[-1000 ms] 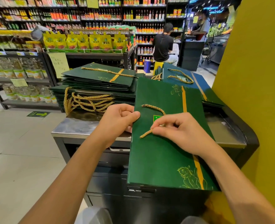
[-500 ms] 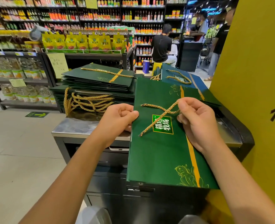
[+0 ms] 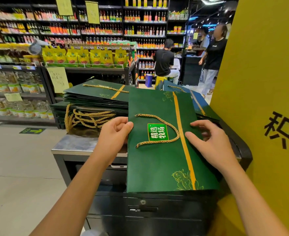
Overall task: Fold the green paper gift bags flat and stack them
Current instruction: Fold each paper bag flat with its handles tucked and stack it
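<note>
Flat dark green paper gift bag [image 3: 157, 167], lying lengthwise on the steel-topped table [image 3: 72, 145], near end overhanging the front edge. On its face: a gold stripe [image 3: 184, 142] running end to end, a gold line-drawn plant at the near corner, a twisted gold rope handle [image 3: 165, 123] looped flat, and a bright green label [image 3: 157, 134] reading 精选牧场 in white.

Left hand [image 3: 114, 135] pinching the bag's left edge, thumb on top, fingers curled at the edge. Right hand [image 3: 211, 143] spread loosely, holding nothing, thumb tip touching the face just beside the stripe, fingers arched over the right edge.

Just left of the bag, a tall stack of folded green bags [image 3: 96, 99], rope handles hanging off its front. To the right, a yellow panel [image 3: 268, 82] with large black characters, 积 legible. On a shelf beyond, yellow pouches [image 3: 84, 57], print too small to read.
</note>
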Motion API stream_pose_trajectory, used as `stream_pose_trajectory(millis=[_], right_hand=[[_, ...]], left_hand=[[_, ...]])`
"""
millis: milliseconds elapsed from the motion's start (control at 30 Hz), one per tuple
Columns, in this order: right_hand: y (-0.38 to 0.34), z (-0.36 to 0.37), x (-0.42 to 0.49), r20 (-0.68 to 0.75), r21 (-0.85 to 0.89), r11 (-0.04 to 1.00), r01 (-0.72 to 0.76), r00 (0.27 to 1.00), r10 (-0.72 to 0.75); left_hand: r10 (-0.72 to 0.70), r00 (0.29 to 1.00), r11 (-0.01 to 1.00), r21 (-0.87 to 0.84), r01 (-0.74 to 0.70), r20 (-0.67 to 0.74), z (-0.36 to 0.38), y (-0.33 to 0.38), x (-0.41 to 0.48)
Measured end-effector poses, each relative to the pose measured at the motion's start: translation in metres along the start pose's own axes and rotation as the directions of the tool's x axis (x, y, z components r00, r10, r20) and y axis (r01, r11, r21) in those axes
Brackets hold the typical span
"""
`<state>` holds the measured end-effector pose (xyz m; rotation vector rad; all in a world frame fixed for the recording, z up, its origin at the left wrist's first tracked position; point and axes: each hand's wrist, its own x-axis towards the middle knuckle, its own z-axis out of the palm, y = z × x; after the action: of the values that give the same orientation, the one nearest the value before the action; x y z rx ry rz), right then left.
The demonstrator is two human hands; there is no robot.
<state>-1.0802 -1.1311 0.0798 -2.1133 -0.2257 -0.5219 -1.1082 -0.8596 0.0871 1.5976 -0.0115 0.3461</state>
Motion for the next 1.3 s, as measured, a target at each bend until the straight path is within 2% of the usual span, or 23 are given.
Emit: stream_pose_trajectory(millis=[100, 167, 233, 333, 400, 500, 767, 900, 1067, 1300], right_hand=[[-0.001, -0.002, -0.001, 0.030, 0.061, 0.998, -0.025, 0.999, 0.023], [-0.001, -0.004, 0.000, 0.011, 0.097, 0.994, -0.047, 0.999, 0.046], [0.000, -0.005, 0.000, -0.023, 0.124, 0.991, -0.054, 0.998, 0.058], [0.005, -0.005, 0.000, -0.069, 0.186, 0.980, -0.065, 0.994, 0.079], [0.007, -0.004, -0.001, -0.076, 0.201, 0.977, -0.067, 0.994, 0.083], [0.006, -0.003, -0.002, -0.091, 0.218, 0.974, -0.068, 0.992, 0.090], [0.006, -0.008, -0.011, 0.011, 0.202, 0.977, 0.072, 0.997, -0.076], [0.005, -0.010, -0.009, -0.006, 0.336, 0.942, 0.015, 1.000, -0.014], [-0.001, -0.011, -0.008, -0.055, 0.421, 0.907, 0.006, 0.998, 0.019], [-0.023, -0.029, 0.024, -0.114, 0.394, 0.919, 0.022, 0.993, 0.025]], left_hand=[[0.050, 0.996, 0.998, 0.043, -0.047, -0.070, 0.003, 0.000, -0.002], [0.105, 0.985, 0.993, 0.061, -0.098, -0.133, 0.008, 0.002, -0.006], [0.124, 0.983, 0.992, 0.028, -0.122, -0.138, 0.011, 0.003, -0.013], [0.123, 0.992, 0.992, 0.025, -0.123, 0.003, 0.007, 0.000, -0.021], [0.134, 0.985, 0.982, 0.120, -0.147, 0.111, 0.000, -0.003, -0.024], [0.156, 0.976, 0.959, 0.213, -0.186, 0.150, -0.004, -0.002, -0.028], [0.072, 0.997, 0.996, 0.058, -0.074, 0.042, -0.004, 0.010, -0.029], [0.058, 0.997, 0.997, 0.047, -0.060, 0.060, 0.000, 0.013, -0.028], [0.003, 0.993, 0.984, -0.180, 0.018, 0.115, 0.008, 0.023, -0.018], [-0.029, 0.991, 0.977, -0.204, 0.056, 0.133, 0.025, 0.060, 0.018]])
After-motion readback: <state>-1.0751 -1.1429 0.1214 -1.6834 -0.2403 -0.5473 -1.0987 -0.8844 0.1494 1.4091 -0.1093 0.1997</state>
